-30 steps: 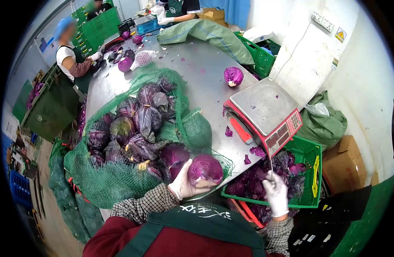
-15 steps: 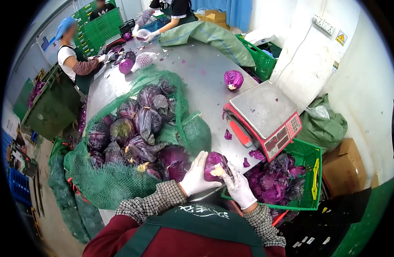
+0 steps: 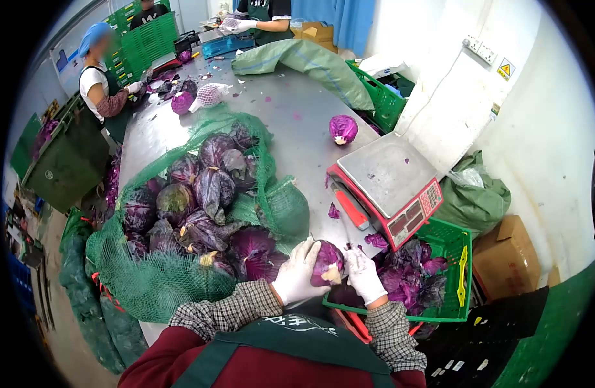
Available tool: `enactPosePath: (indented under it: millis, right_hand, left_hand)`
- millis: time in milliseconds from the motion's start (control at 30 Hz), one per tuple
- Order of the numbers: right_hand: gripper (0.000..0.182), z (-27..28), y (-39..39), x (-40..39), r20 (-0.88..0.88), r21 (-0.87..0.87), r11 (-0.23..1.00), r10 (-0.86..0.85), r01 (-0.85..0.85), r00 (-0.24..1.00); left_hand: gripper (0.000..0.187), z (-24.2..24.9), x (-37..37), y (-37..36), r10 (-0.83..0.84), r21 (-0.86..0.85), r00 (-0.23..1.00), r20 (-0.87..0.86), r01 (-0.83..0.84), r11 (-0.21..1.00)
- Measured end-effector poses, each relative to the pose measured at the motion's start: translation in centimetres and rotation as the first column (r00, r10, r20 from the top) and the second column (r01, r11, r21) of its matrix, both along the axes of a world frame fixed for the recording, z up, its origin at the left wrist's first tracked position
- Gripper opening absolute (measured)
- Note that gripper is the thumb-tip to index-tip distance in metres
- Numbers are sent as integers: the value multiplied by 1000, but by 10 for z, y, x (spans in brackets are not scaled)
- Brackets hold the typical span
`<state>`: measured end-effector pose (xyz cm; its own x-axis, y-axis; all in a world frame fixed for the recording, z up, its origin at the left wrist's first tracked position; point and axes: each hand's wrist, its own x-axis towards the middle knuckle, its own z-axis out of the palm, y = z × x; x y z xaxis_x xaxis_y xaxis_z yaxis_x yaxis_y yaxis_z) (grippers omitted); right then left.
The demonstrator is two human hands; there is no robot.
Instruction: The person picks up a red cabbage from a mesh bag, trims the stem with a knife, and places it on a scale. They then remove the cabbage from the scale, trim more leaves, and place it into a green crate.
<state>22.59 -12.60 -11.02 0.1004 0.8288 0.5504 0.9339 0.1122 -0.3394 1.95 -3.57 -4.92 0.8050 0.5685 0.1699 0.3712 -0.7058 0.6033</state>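
Observation:
A purple red cabbage (image 3: 328, 264), its pale cut stem facing me, rests in my white-gloved left hand (image 3: 298, 270), which wraps around its left side. Just right of the cabbage is my right hand (image 3: 366, 275), also gloved, fingers drawn together with a small dark bit at their tips; I cannot tell what it is. Left of my hands, a green mesh bag (image 3: 161, 284) lies spread on the table, full of red cabbages (image 3: 213, 187) with dark outer leaves. Below my right hand, a green crate (image 3: 456, 258) holds loose purple leaves (image 3: 407, 278).
A red scale (image 3: 388, 187) stands at the table's right edge, with a red-handled tool (image 3: 351, 208) beside it. One trimmed cabbage (image 3: 343, 129) sits beyond it. Two people (image 3: 103, 84) (image 3: 265, 19) work at the far end. A green sack (image 3: 304, 68) lies at the back.
My right hand has drawn slightly away from the cabbage's stem, and the cabbage has turned a little in my left hand. The view has shifted slightly. The far co-worker has straightened up.

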Motion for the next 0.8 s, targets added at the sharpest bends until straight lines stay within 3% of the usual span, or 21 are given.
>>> enactPosePath:
  millis: [33, 67, 100, 167, 233, 300, 367, 400, 433, 500, 533, 567, 600, 633, 700, 767, 800]
  right_hand:
    - [33, -8, 0, 7, 267, 152, 988, -40, -1, 963]
    - [34, -21, -5, 8, -171, 3, 998, -57, 58, 984]
    - [34, 0, -8, 0, -444, -91, 996, -38, -3, 895]
    - [35, 46, -13, -17, -872, -177, 982, -127, -62, 473]
    - [35, 79, -16, -38, -847, -269, 957, -182, -107, 500]
    - [39, 67, -14, -45, -769, -142, 976, -2, -167, 640]
    - [38, 74, -12, -43, -489, -145, 981, 44, -131, 871]
    - [31, 79, -10, -42, -459, -280, 954, -34, -108, 888]
    - [31, 62, -13, -28, -289, -185, 963, 136, -194, 948]
    - [26, 56, -9, -24, -314, -103, 971, 176, -217, 933]
    - [14, 80, -9, -35, -452, -205, 969, 29, -135, 892]
    - [16, 52, -9, -19, -22, -178, 973, 149, -151, 989]
    - [21, 62, -12, -26, -41, -362, 931, 18, -32, 999]
    - [17, 86, -9, -40, -12, -81, 994, 68, -69, 998]
    - [10, 96, -9, -51, -123, -295, 952, -121, 80, 985]
    - [8, 84, -3, -47, -173, -192, 963, -221, 188, 960]
    - [6, 78, 1, -38, -226, -122, 973, -221, 197, 949]
  left_hand:
    - [106, -6, -5, 1, -40, 25, 998, 47, 39, 999]
    - [107, -12, -13, 3, -61, 21, 994, 87, 60, 998]
    - [107, -20, -22, 5, -63, 17, 989, 133, 61, 998]
    - [108, -27, -35, 6, -46, -36, 985, 168, 52, 998]
    - [110, -26, -37, 4, -25, -39, 987, 159, 31, 999]
    - [110, -23, -30, 6, -16, -46, 990, 139, 22, 999]
    - [105, -18, -27, 6, -28, -25, 991, 129, 31, 999]
    - [103, -19, -25, 7, -58, 1, 987, 149, 59, 998]
    - [102, -19, -25, 11, -74, 40, 984, 164, 68, 997]
    - [99, -11, -23, 11, -109, -17, 979, 174, 114, 993]
    - [99, -12, -22, 10, -98, 5, 974, 206, 99, 995]
    - [99, -17, -20, 9, -94, 27, 966, 239, 90, 996]
    - [99, -24, -16, 8, -80, 75, 974, 214, 65, 995]
    - [98, -28, -13, 9, -75, 113, 979, 191, 54, 992]
    - [106, -14, -13, 3, -36, -8, 990, 137, 38, 999]
    - [107, -11, -12, 3, -49, -45, 995, 90, 53, 998]
    - [107, -13, -13, 0, -78, 18, 991, 107, 76, 997]
